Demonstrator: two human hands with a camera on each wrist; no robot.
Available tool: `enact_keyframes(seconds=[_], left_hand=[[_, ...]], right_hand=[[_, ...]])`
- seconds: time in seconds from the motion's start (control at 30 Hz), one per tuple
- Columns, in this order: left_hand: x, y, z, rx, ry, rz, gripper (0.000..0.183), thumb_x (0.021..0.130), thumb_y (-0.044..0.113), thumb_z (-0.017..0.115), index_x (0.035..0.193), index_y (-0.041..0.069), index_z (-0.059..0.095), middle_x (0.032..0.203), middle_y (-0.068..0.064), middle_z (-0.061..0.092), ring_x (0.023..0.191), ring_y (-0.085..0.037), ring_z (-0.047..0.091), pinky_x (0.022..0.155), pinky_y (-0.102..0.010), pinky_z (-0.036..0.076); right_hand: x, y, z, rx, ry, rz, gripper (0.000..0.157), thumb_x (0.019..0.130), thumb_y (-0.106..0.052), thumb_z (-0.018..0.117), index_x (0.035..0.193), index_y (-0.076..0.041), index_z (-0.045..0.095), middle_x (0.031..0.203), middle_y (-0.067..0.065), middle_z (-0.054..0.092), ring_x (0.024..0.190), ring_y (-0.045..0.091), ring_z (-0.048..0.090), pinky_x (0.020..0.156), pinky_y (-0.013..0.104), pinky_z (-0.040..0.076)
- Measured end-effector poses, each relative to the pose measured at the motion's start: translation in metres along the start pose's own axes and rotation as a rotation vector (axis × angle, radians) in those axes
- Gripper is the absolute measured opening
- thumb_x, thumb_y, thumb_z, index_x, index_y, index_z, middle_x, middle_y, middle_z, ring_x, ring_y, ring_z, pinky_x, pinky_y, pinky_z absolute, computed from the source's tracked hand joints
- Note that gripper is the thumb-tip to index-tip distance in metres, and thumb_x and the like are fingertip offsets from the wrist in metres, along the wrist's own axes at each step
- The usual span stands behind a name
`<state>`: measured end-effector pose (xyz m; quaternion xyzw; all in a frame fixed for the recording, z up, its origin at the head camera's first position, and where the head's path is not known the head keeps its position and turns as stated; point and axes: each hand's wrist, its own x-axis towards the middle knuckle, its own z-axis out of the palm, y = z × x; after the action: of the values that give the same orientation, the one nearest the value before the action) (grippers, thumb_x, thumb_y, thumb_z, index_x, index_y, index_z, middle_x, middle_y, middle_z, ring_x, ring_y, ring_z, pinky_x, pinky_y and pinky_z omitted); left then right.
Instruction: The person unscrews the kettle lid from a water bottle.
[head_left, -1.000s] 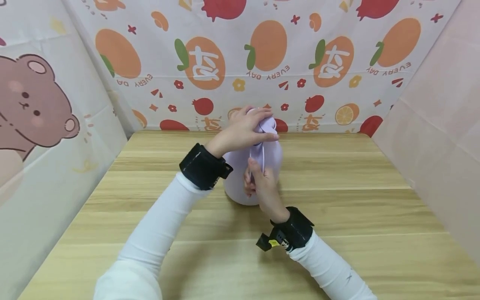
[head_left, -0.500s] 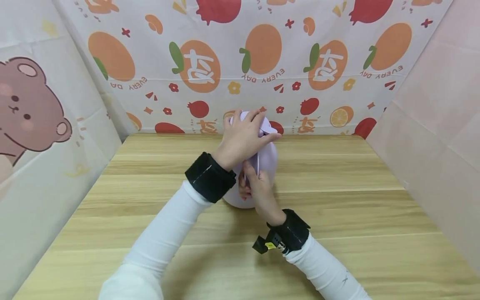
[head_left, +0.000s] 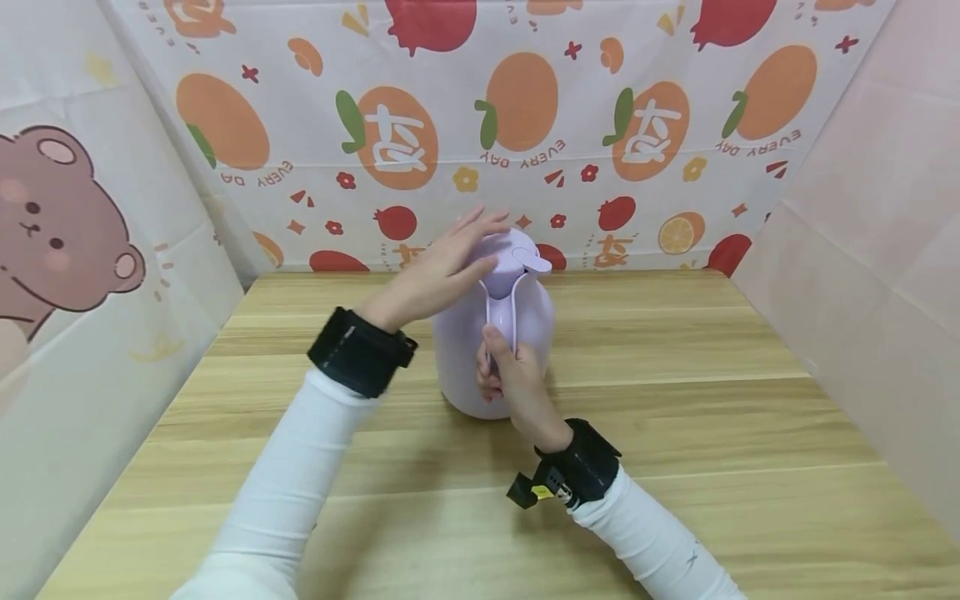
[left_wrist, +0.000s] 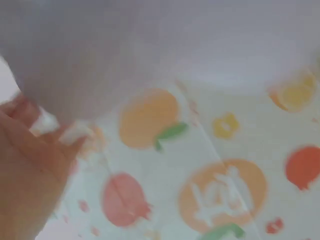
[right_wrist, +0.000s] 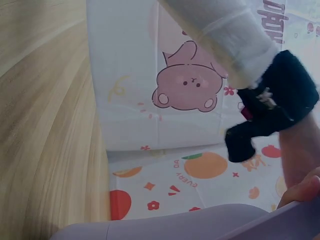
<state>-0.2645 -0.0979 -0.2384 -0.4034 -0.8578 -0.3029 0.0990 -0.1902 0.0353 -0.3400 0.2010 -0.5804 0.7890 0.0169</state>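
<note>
A lavender insulated jug stands upright on the table, its handle facing me. My right hand grips that handle low down, thumb on top. Over the left side of the jug's lid is my left hand, fingers straight; whether it touches the lid I cannot tell. A thumb-lever sticks out at the lid's right. The left wrist view is blurred, with the left hand beside the jug's pale body. Low in the right wrist view lies the jug's side.
The wooden table reaches back to a fruit-printed cloth just behind the jug. A cloth with a bear hangs at the left, and a pale pink cloth at the right.
My left hand has come off the top of the lid and shifted left, uncovering the lid and lever. The right hand keeps its grip on the handle.
</note>
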Motion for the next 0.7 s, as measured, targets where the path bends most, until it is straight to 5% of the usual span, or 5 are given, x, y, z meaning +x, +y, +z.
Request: enact_keyframes(seconds=[0.2, 0.7], left_hand=[[-0.01, -0.016, -0.007, -0.07, -0.007, 0.042, 0.034, 0.096, 0.019, 0.045, 0.129, 0.011, 0.048, 0.138, 0.003, 0.041, 0.125, -0.009, 0.035, 0.096, -0.034, 0.035], [-0.005, -0.02, -0.014, 0.048, -0.029, 0.102, 0.038, 0.091, 0.024, 0.058, 0.127, 0.011, 0.051, 0.133, -0.003, 0.046, 0.125, -0.016, 0.037, 0.097, -0.036, 0.034]], right_hand=[[0.0, 0.0, 0.0, 0.002, 0.006, -0.003, 0.046, 0.093, -0.039, 0.046, 0.058, -0.009, 0.041, 0.047, -0.002, 0.034, 0.039, 0.01, 0.031, 0.04, 0.025, 0.03], [0.0, 0.0, 0.003, 0.02, 0.001, -0.013, 0.046, 0.093, -0.041, 0.047, 0.059, -0.009, 0.043, 0.048, -0.002, 0.036, 0.04, 0.01, 0.032, 0.04, 0.024, 0.031]])
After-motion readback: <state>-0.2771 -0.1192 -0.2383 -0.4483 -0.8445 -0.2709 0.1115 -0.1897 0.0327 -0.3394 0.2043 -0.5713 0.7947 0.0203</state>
